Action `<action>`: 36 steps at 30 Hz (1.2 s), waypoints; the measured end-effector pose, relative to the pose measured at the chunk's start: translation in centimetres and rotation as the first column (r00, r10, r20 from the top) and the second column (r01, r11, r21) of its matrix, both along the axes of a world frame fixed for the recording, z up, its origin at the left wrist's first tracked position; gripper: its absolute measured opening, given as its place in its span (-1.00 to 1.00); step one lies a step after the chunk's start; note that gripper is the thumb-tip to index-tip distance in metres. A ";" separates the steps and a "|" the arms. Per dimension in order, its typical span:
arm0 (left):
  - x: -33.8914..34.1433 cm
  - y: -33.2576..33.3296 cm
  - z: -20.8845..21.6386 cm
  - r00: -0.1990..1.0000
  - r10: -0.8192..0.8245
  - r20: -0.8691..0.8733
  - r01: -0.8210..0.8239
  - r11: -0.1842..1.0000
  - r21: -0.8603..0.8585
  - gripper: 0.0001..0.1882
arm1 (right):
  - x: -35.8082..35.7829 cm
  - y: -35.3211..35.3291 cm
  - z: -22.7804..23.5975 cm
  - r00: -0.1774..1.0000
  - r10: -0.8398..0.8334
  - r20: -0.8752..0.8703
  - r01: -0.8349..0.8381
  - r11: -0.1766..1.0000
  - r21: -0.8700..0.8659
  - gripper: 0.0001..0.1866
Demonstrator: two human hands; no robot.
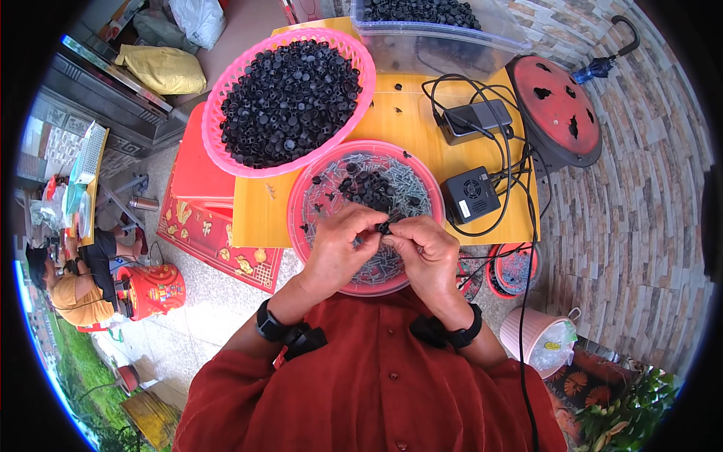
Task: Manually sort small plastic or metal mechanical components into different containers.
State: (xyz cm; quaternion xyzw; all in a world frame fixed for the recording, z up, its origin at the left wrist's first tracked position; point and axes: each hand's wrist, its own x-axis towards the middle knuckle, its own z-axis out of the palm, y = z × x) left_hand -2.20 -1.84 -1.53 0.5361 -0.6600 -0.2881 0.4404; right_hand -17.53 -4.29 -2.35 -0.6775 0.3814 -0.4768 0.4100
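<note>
My left hand and my right hand meet fingertip to fingertip over a pink bowl. Both pinch one small black plastic piece, mostly covered by the fingers. Under them, the bowl holds many loose silver screws and a heap of small black plastic pieces. Beyond it to the left stands a pink lattice basket filled with round black plastic caps.
The yellow table carries two black boxes, a nearer one and a farther one, with tangled cables. A clear tub of black parts stands at the back, a red round stool to the right. Another person sits far left.
</note>
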 end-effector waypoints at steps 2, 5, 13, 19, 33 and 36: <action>0.0 0.1 0.1 0.997 -0.013 -0.074 0.016 0.999 0.036 -0.71 | -0.1 -0.1 -0.2 1.000 0.017 0.012 -0.018 0.999 0.029 -0.84; 0.3 0.2 0.3 0.961 -0.037 -0.274 0.076 0.988 0.134 -0.74 | -0.2 -0.2 -0.2 0.985 0.055 0.161 -0.083 0.981 0.174 -0.84; 0.9 0.4 -0.1 0.794 0.036 -0.607 0.195 0.930 0.311 -0.80 | -0.6 -0.6 -0.3 0.932 0.078 0.354 -0.232 0.877 0.420 -0.85; 0.9 0.4 0.1 0.843 -0.006 -0.538 0.198 0.933 0.300 -0.80 | -1.1 -0.8 -0.7 0.911 0.109 0.399 -0.294 0.849 0.439 -0.89; 0.8 0.5 0.1 0.769 0.034 -0.639 0.233 0.915 0.329 -0.80 | -1.2 -1.3 -0.7 0.599 -0.055 0.799 -0.700 0.450 0.555 -0.69; 0.8 0.5 0.3 0.781 0.031 -0.624 0.231 0.913 0.335 -0.79 | -1.3 -1.2 -0.4 0.597 -0.049 0.801 -0.696 0.466 0.547 -0.70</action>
